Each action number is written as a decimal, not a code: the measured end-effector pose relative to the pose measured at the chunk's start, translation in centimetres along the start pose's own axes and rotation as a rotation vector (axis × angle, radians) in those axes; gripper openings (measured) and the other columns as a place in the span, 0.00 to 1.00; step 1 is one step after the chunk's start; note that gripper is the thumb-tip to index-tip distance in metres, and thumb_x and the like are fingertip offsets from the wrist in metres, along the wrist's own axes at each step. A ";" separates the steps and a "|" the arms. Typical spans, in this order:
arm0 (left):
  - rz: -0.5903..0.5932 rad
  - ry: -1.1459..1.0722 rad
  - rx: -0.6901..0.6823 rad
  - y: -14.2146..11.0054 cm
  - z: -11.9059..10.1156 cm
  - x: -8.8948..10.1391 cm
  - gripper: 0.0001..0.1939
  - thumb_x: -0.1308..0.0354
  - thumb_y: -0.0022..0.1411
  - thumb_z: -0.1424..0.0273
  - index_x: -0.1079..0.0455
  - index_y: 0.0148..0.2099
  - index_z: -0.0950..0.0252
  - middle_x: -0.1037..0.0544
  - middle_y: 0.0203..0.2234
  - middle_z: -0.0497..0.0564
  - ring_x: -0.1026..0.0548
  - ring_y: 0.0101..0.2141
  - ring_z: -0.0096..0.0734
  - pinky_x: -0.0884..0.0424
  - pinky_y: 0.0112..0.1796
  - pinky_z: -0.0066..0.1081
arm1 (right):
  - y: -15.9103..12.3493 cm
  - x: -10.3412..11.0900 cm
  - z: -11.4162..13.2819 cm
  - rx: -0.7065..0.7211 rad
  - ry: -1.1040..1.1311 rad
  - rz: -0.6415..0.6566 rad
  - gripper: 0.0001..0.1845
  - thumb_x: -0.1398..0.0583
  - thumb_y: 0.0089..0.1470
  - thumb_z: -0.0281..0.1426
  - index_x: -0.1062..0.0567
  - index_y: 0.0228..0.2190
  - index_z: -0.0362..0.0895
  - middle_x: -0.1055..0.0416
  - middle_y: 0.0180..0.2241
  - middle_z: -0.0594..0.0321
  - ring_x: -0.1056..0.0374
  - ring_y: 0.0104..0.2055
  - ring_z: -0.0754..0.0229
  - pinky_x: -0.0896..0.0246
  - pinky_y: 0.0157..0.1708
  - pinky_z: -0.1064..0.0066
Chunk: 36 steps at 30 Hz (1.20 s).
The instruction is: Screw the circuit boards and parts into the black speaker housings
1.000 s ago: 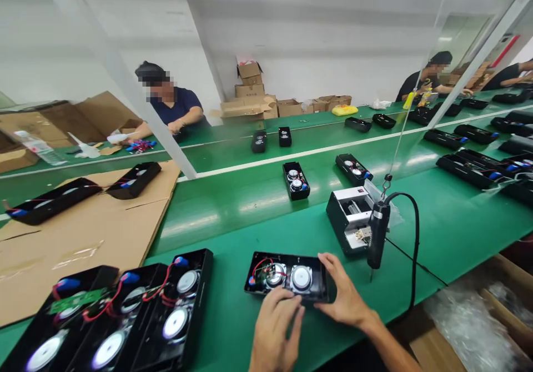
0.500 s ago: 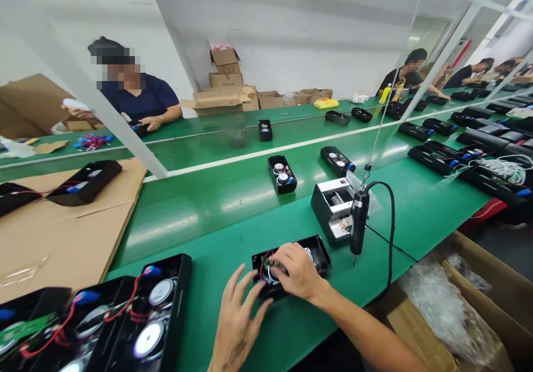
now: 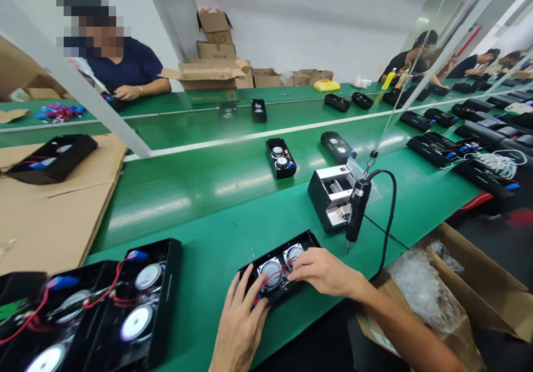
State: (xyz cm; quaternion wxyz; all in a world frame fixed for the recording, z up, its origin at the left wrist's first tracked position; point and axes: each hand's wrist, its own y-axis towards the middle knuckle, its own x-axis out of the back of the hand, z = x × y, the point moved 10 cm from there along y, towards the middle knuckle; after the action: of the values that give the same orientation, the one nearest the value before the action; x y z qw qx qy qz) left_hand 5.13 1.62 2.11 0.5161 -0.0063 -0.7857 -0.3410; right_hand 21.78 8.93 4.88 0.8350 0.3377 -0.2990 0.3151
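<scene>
A black speaker housing (image 3: 277,297) lies slantwise on the green bench before me. Two round silver speakers, a left one (image 3: 270,273) and a right one (image 3: 293,254), sit inside it with red wires (image 3: 278,274) running across them. My left hand (image 3: 241,319) grips the left end of the housing, fingers along the far rim and thumb near a small blue part. With thumb and fingers pinched together, my right hand (image 3: 327,272) is at the wires beside the right speaker. Its fingertips partly hide what they hold.
An electric screwdriver (image 3: 358,211) hangs beside a screw feeder (image 3: 333,197). Open housings (image 3: 152,300) with speakers stand at left, near flat cardboard (image 3: 62,205). Another housing (image 3: 281,158) rests on the belt. A carton with plastic bags (image 3: 428,294) is at lower right. Co-workers (image 3: 120,66) sit opposite.
My right hand has moved right, from over the left speaker to the wires near the right one, uncovering both speakers. My left hand has closed onto the housing's end. The view has shifted slightly.
</scene>
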 end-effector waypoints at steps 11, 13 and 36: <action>0.107 0.074 0.030 0.9 -0.1 -1.4 0.09 0.38 0.68 0.75 0.23 0.49 0.60 0.22 0.64 0.57 0.34 0.71 0.62 0.34 0.69 0.65 | 1.6 -5.7 2.0 -0.088 -0.335 0.414 0.13 0.39 0.66 0.20 0.18 0.46 0.43 0.16 0.41 0.60 0.23 0.43 0.55 0.36 0.45 0.61; 0.078 0.051 0.025 0.9 -0.6 -1.3 0.10 0.40 0.68 0.77 0.22 0.48 0.61 0.20 0.63 0.58 0.38 0.74 0.61 0.40 0.71 0.66 | 1.2 -5.8 2.7 -0.125 -0.363 0.409 0.11 0.39 0.66 0.20 0.19 0.45 0.42 0.18 0.41 0.59 0.24 0.42 0.54 0.35 0.46 0.61; 0.234 0.035 -0.024 2.5 0.1 -3.2 0.16 0.28 0.59 0.73 0.19 0.50 0.57 0.20 0.64 0.51 0.37 0.72 0.70 0.55 0.73 0.77 | 4.5 -6.2 1.3 0.082 -0.299 0.669 0.11 0.38 0.60 0.18 0.18 0.37 0.43 0.15 0.38 0.57 0.23 0.36 0.53 0.40 0.37 0.60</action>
State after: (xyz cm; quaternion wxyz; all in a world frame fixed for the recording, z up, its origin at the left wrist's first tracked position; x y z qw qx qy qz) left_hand 7.42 4.71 0.81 0.5658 -0.0982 -0.7665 -0.2877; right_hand 14.26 8.56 2.90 0.6188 0.2966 -0.4987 0.5295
